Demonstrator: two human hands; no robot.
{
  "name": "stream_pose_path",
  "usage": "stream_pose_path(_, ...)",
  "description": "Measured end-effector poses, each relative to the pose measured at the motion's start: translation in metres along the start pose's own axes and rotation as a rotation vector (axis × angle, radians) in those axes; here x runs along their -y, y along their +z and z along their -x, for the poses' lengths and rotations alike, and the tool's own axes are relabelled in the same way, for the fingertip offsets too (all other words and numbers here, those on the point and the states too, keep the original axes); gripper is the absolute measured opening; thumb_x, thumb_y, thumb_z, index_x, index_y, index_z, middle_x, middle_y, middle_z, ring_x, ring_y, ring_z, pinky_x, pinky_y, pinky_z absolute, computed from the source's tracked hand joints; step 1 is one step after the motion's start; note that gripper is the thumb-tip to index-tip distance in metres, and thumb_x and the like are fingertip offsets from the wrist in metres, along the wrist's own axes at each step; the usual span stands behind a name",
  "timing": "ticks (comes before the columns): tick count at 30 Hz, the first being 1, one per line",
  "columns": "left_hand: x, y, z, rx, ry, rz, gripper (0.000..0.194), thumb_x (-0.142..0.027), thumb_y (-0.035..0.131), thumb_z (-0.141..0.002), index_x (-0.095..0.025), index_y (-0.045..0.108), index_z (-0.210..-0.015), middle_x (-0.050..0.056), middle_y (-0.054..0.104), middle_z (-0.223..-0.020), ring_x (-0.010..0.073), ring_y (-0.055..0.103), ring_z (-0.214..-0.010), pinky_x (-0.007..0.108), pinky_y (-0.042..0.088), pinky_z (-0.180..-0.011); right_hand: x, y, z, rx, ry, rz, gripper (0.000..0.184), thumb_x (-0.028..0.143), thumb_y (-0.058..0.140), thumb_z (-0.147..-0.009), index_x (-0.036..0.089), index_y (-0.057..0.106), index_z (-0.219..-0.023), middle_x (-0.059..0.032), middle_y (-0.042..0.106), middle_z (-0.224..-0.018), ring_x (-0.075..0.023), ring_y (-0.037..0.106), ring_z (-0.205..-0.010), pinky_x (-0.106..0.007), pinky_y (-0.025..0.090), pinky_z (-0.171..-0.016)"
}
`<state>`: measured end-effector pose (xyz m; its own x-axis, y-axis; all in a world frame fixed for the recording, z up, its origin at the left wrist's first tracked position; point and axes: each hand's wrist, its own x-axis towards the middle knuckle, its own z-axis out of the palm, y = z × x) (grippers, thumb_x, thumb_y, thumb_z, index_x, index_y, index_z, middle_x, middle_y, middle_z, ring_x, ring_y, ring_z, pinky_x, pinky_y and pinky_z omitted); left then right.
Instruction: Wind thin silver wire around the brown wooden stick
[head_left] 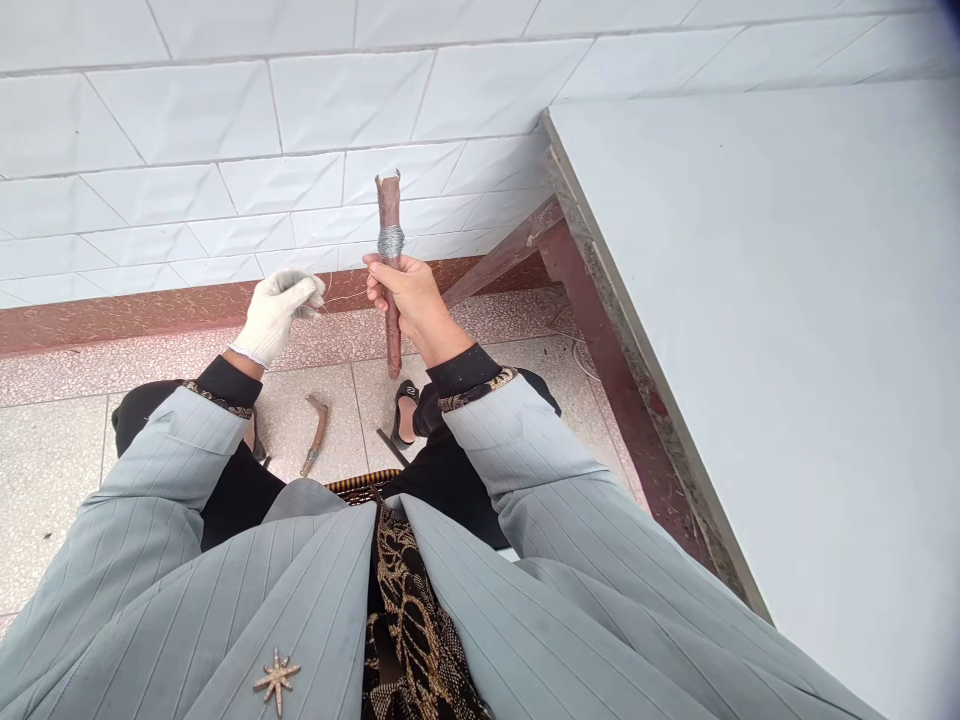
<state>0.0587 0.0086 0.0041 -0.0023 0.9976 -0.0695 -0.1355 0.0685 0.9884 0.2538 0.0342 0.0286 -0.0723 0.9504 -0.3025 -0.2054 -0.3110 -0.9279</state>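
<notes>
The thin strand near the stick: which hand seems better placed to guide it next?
Probably the left hand: it is gloved and appears to pinch the thin strand. The right hand is occupied holding the stick near its wire coil.

Grey-blue pinstriped jacket (300, 570), star-shaped brooch (277, 682), white-gloved left hand (276, 312), apparently flat black shoes (407, 390).

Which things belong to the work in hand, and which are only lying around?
In use:
brown stick, in right hand
wire wound around it
thin strand, at gloved left hand

Apparently only lying around:
curved stick on the floor
</notes>
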Motion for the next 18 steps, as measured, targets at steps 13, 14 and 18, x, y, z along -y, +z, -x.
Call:
stream_pose_path(13, 0.002, 0.005, -0.003, -0.134, -0.081, -0.222, 0.008, -0.021, 0.073, -0.082, -0.018, 0.066, -0.080, 0.001, 0.064, -0.056, 0.0112, 0.059, -0.047, 0.023, 0.047, -0.046, -0.004, 0.005, 0.008, 0.073, -0.115, 0.085, 0.016, 0.024, 0.079, -0.093, 0.018, 0.064, -0.096, 0.0053, 0.060, -0.066, -0.0051, 0.058, -0.054, -0.016, 0.034, -0.043)
stream_pose_path(14, 0.003, 0.004, -0.005, -0.163, -0.093, -0.226, 0.008, -0.020, 0.072, -0.082, -0.018, 0.065, -0.079, 0.001, 0.064, -0.056, 0.0113, 0.060, -0.047, 0.023, 0.046, -0.045, -0.005, 0.008, 0.011, 0.085, -0.124, 0.103, 0.015, 0.023, 0.079, -0.092, 0.018, 0.065, -0.096, 0.0046, 0.062, -0.066, -0.0058, 0.060, -0.056, -0.016, 0.034, -0.043)
stream_pose_path(18, 0.013, -0.002, -0.013, -0.238, -0.111, -0.160, 0.010, -0.023, 0.072, -0.082, -0.019, 0.063, -0.080, 0.001, 0.065, -0.057, 0.0119, 0.061, -0.047, 0.024, 0.048, -0.045, -0.009, 0.017, 0.027, 0.181, -0.137, 0.170, 0.014, 0.022, 0.079, -0.089, 0.018, 0.069, -0.098, 0.0030, 0.068, -0.067, -0.0069, 0.059, -0.055, -0.017, 0.036, -0.044)
